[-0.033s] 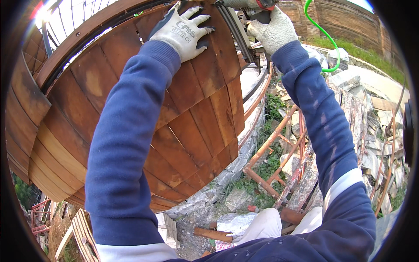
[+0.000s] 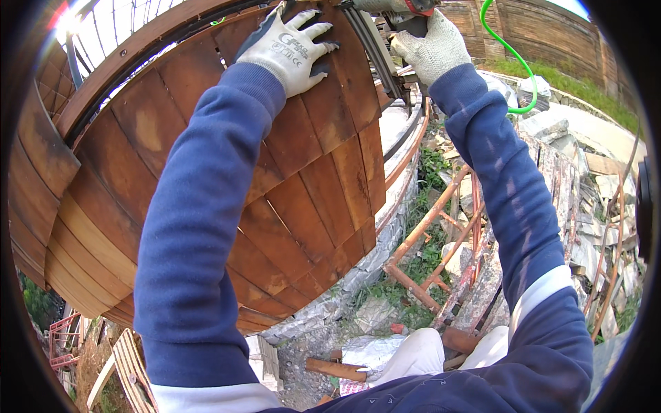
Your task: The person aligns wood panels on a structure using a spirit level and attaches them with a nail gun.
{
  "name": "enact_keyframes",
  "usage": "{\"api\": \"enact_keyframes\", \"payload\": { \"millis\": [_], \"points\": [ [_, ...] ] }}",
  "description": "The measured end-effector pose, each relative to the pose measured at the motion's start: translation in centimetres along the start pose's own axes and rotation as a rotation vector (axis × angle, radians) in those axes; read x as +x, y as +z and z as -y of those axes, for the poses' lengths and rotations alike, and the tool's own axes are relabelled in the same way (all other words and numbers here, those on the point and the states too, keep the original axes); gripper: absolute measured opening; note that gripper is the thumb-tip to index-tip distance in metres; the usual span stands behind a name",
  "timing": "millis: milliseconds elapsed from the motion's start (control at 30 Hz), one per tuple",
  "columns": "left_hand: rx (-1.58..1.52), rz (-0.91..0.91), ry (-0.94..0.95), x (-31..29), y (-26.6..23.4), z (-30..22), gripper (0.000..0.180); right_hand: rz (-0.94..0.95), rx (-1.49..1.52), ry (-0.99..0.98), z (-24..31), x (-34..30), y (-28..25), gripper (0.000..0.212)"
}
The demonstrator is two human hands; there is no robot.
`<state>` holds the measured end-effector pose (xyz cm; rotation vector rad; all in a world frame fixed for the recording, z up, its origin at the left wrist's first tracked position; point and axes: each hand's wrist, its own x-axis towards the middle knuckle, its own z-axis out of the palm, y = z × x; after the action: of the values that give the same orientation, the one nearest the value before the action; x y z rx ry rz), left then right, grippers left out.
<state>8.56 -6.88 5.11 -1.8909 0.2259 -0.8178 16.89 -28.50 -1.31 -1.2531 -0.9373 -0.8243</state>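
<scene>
My left hand (image 2: 288, 49), in a white knit work glove with dark fingertips, lies spread on the upper wooden shingles (image 2: 275, 148). Its fingers are apart and hold nothing. At the top of the view my right hand (image 2: 437, 51), gloved the same way, wraps round the handle of a nail gun (image 2: 398, 7). The gun's long dark magazine slants down along the right edge of the shingles, close to the wood. Its upper body is cut off by the frame, and its nose is hidden. A bright green air hose (image 2: 518, 60) curves down to the right of that hand.
A curved wooden rail (image 2: 131, 51) borders the shingles at upper left. Below right stands a rusty metal frame (image 2: 427, 255) among weeds and rubble (image 2: 585, 213). Stacked slats (image 2: 132, 368) lie at lower left, and a brick wall (image 2: 551, 45) runs behind.
</scene>
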Motion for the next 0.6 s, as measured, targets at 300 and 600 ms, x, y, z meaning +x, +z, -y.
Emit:
{"api": "enact_keyframes", "payload": {
  "millis": [300,600],
  "points": [
    [0.027,0.025,-0.008,0.1,-0.1,-0.2,0.052,-0.021,-0.067,-0.092,0.0,-0.1,-0.2,0.040],
    [0.022,0.010,0.005,0.2,0.0,-0.1,0.052,-0.135,-0.463,0.065,0.2,-10.2,-5.8,0.047]
  ]
}}
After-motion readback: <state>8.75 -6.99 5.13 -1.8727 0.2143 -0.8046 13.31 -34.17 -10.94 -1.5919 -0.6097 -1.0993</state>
